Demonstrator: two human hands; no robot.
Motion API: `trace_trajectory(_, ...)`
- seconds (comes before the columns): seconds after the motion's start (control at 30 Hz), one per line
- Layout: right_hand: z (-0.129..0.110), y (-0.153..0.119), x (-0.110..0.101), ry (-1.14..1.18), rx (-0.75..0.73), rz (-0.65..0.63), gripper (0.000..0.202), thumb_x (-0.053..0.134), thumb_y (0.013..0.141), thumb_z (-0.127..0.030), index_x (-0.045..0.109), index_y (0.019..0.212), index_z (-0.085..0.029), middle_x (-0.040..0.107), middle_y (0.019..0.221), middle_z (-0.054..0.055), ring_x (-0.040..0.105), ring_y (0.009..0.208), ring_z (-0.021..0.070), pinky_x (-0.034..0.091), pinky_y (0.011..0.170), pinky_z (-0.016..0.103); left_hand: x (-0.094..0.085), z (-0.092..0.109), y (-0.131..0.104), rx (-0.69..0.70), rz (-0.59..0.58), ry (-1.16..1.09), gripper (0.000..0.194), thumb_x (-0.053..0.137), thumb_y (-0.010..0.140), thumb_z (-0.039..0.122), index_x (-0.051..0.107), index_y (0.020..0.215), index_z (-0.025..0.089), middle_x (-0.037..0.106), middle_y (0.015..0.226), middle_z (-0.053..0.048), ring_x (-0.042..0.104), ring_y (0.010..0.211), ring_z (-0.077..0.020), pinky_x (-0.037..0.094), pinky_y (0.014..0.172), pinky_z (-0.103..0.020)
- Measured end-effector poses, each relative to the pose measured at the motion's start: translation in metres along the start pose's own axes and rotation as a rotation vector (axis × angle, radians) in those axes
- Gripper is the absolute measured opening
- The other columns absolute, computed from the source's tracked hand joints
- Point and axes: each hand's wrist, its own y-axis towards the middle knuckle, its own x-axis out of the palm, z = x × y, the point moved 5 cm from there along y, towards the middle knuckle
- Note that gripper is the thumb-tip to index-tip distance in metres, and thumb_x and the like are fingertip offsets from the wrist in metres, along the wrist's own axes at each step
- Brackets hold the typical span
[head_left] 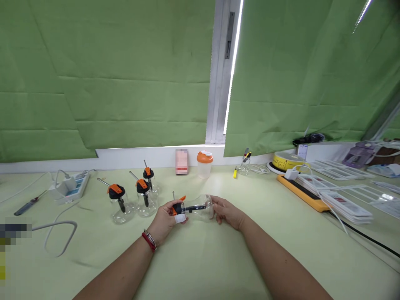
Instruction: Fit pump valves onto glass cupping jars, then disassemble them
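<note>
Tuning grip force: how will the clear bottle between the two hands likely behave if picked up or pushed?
The clear bottle looks smooth, so probably slippery. Its rounded body is held sideways by the left hand and right hand; set down like that, it might roll. The glassy-looking wall suggests stiff, possibly fragile.

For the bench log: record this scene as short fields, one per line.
Held: clear flask-shaped vessel with a black-and-orange lid, turned sideways
Left hand: at the lid end, white wrap on the thumb
Right hand: at the base
Left of hands: three similar clear vessels with black-and-orange lids, upright
Behind: translucent white cup with orange top
Right side: orange-and-black power strip
Surface: pale green tabletop
</note>
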Motion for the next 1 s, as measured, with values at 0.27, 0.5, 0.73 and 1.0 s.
trace_trajectory(0.27, 0.004, 0.000, -0.003, 0.014, -0.003, 0.009, 0.073, 0.076, 0.065, -0.035, 0.042, 0.129, -0.028, 0.051, 0.119, 0.009, 0.058, 0.071, 0.0129, 0.039, 0.042, 0.018, -0.001, -0.002, 0.000, 0.004, -0.021, 0.017, 0.053, 0.085, 0.049, 0.017, 0.065, 0.098, 0.017, 0.059, 0.080, 0.003, 0.059, 0.063, -0.0116, 0.053, 0.066, -0.032)
trace_trajectory(0.5, 0.005, 0.004, -0.002, -0.057, 0.036, 0.016, 0.052, 0.061, 0.076, -0.053, 0.055, 0.111, -0.015, 0.062, 0.079, 0.005, 0.050, 0.050, 0.0079, 0.031, 0.037, 0.018, 0.001, 0.000, 0.000, -0.001, -0.024, 0.034, 0.053, 0.084, 0.048, 0.014, 0.065, 0.098, 0.016, 0.059, 0.081, 0.002, 0.058, 0.063, -0.0113, 0.053, 0.065, -0.031)
trace_trajectory(0.73, 0.011, 0.007, -0.003, -0.137, 0.073, 0.078, 0.052, 0.044, 0.082, -0.063, 0.060, 0.082, -0.013, 0.055, 0.053, -0.001, 0.037, 0.037, 0.0052, 0.027, 0.038, 0.019, 0.001, 0.000, -0.001, -0.008, -0.036, 0.055, 0.054, 0.084, 0.049, 0.015, 0.064, 0.099, 0.017, 0.059, 0.077, 0.003, 0.059, 0.062, -0.0116, 0.053, 0.066, -0.031)
trace_trajectory(1.0, -0.003, -0.003, -0.002, -0.020, 0.000, 0.023, 0.068, 0.074, 0.065, -0.041, 0.047, 0.126, -0.027, 0.053, 0.115, 0.007, 0.053, 0.066, 0.0093, 0.040, 0.044, 0.019, 0.000, 0.001, 0.000, 0.000, -0.025, 0.024, 0.054, 0.084, 0.049, 0.016, 0.064, 0.099, 0.017, 0.059, 0.079, 0.002, 0.059, 0.063, -0.0122, 0.053, 0.065, -0.031)
